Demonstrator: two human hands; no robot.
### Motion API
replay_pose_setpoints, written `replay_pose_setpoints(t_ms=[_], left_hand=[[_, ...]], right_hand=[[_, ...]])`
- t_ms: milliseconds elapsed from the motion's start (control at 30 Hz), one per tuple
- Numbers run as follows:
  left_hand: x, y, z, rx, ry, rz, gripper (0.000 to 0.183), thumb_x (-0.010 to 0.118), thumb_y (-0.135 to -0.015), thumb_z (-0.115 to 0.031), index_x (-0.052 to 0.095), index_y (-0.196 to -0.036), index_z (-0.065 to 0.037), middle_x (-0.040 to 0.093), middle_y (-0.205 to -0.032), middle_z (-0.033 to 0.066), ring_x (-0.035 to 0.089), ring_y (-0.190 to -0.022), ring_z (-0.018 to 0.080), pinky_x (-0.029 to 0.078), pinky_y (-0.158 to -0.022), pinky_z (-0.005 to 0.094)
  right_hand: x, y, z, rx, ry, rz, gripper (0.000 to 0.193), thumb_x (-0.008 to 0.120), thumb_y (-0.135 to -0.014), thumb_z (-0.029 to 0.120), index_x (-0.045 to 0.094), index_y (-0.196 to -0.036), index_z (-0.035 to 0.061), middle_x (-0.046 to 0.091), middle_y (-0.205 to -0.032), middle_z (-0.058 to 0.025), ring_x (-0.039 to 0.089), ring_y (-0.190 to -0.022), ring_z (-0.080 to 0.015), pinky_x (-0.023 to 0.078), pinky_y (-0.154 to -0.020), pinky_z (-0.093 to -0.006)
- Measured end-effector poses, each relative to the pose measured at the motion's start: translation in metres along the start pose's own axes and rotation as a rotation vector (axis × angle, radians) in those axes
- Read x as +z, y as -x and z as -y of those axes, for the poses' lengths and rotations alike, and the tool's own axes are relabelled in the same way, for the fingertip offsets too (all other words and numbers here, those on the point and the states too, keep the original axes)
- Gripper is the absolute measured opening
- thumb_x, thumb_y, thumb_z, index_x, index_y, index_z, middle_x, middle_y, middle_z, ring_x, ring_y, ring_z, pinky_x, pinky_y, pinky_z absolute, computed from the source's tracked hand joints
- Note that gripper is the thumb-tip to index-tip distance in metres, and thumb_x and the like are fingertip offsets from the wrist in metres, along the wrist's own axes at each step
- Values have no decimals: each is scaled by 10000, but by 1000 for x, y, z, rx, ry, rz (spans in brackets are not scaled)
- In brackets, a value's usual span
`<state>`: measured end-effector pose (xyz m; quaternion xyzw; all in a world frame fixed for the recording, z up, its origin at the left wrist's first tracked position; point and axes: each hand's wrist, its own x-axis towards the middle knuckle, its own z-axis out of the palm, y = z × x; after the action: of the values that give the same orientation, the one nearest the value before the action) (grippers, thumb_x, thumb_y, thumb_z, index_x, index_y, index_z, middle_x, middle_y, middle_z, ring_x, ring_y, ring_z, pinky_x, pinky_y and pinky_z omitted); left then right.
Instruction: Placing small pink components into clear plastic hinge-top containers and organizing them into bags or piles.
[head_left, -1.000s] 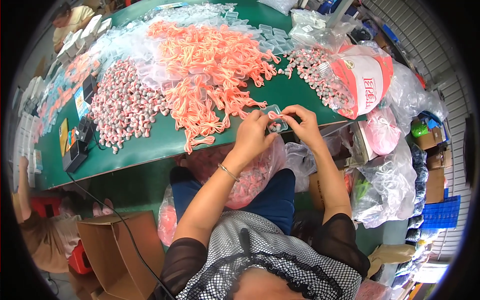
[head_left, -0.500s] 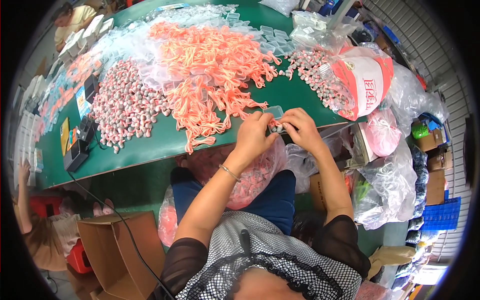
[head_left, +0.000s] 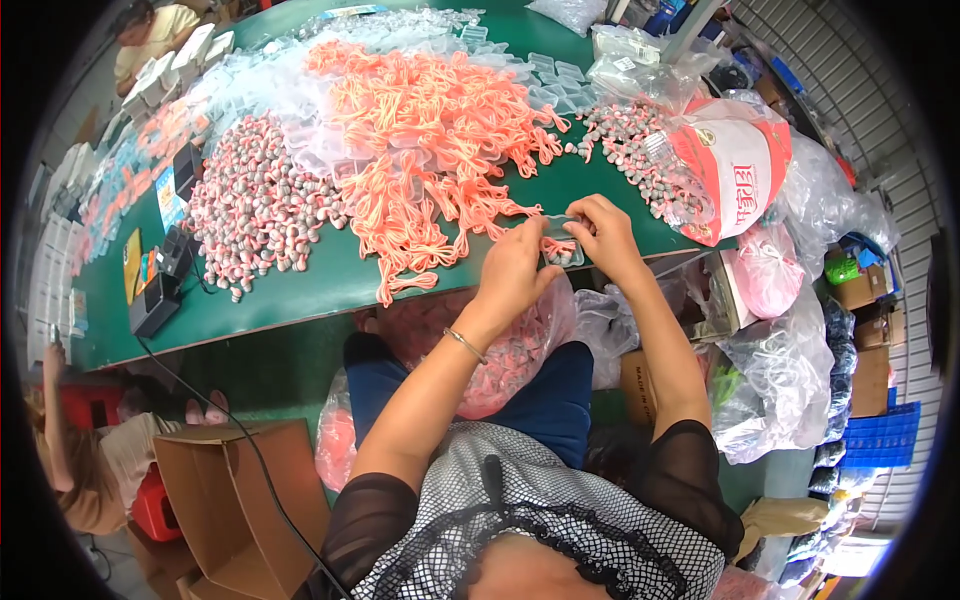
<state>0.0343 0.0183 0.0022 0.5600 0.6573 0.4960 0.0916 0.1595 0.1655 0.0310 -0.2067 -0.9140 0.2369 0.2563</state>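
At the table's front edge, both hands are on a small clear plastic box [head_left: 563, 250]. Small pink and grey rounded pieces show inside it. My left hand [head_left: 512, 268] grips the box from its left side, thumb toward the near end. From the right, my right hand [head_left: 606, 236] pinches the box's far right edge with bent fingers. Just left of my hands lies a heap of orange looped cords [head_left: 420, 110]. Farther left is a pile of pink and grey pieces [head_left: 262, 200], and another such pile [head_left: 622, 135] spills from a red and white bag [head_left: 745, 165].
More clear boxes [head_left: 555, 80] cover the far side of the green table [head_left: 310, 312]. A black cable [head_left: 235, 425] hangs past an open cardboard box [head_left: 265, 480] at lower left. Full plastic bags stand around my legs. Two people sit at the left.
The box has turned between my hands, and its contents show more clearly. My right fingers have shifted up toward its far edge; my left hand has moved slightly right.
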Motion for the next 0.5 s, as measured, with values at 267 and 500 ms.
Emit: replay_pose_setpoints(t_ms=[267, 500], left_hand=[[-1, 3, -1, -17, 17, -34, 610, 829, -657, -86, 493, -1160, -8, 615, -924, 179, 615, -892, 377, 493, -768, 434], [-6, 6, -5, -47, -57, -20, 338, 738, -778, -164, 619, -1050, -2, 624, -909, 169, 622, -866, 355, 500, -751, 430]], right_hand=[[4, 35, 15, -230, -10, -198, 168, 729, -781, 41, 655, -928, 8, 663, -924, -124, 645, -837, -295, 521, -730, -374], [8, 47, 18, -261, 20, -253, 170, 731, -772, 26, 649, -920, 11, 666, -941, -119, 640, -867, -302, 520, -762, -383]])
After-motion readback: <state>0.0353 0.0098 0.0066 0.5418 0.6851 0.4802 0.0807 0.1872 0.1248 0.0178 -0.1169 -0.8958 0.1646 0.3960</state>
